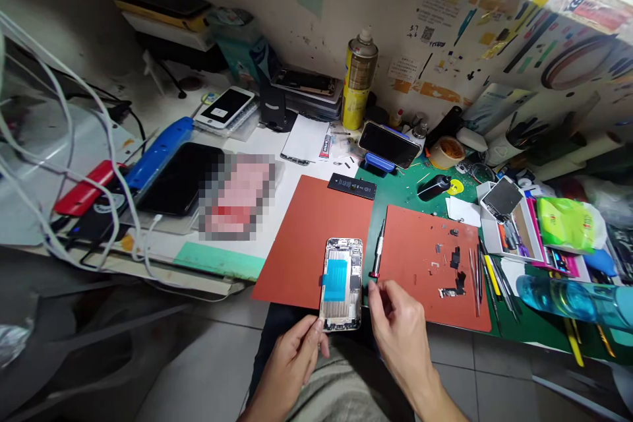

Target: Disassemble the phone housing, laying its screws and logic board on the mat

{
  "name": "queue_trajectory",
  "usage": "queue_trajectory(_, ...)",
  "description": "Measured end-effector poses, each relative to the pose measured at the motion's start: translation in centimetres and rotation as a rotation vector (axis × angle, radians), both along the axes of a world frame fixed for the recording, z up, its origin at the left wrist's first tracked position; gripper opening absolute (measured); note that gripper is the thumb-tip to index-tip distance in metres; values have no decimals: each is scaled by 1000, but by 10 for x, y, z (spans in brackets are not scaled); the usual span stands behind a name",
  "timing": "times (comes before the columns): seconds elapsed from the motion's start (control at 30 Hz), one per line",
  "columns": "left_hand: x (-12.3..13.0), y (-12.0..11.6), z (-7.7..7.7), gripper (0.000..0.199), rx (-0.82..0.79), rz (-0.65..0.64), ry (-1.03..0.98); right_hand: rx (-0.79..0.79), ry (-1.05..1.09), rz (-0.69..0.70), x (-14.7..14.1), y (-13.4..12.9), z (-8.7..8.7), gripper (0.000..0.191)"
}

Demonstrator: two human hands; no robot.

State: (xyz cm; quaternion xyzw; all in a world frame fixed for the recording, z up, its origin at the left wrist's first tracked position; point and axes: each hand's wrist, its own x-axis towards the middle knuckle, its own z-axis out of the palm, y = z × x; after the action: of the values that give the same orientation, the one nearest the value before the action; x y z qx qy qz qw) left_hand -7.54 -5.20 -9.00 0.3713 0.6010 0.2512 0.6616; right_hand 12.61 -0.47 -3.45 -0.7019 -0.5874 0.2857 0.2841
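Note:
My left hand [295,355] pinches the lower left corner of an opened phone housing [341,316], which is tilted up over the front edge of the brown mat. A blue adhesive film [336,281] lies inside the housing, with small boards and parts along its right side. My right hand [399,320] is to the right of the housing, fingers loosely curled and the thumb apart from them. Just beyond its thumb a screwdriver [379,249] lies in the gap between the mats; whether they touch I cannot tell. A flat black phone battery [351,186] rests at the far edge of the left mat [297,244].
Small phone parts [455,258] and tweezers [479,280] lie on the right mat [410,244]. A water bottle [573,300] lies at the right edge. Behind stand a propped phone [389,145] and a spray can [359,79]. White cables [74,171] hang at left.

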Motion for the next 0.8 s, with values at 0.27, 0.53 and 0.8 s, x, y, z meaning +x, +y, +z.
queue_trajectory(0.27, -1, 2, 15, 71, -34, 64, -79, -488, 671, -14, -11, -23, -9, 54)
queue_trajectory(0.53, 15, 34, 44, 74, -80, 481, -352, -478, 1067, 30, -16, -39, -11, 45)
queue_trajectory(0.8, 22, 52, 66, 70, -334, 365, -915, -438, 622, 228, -6, -52, -3, 52)
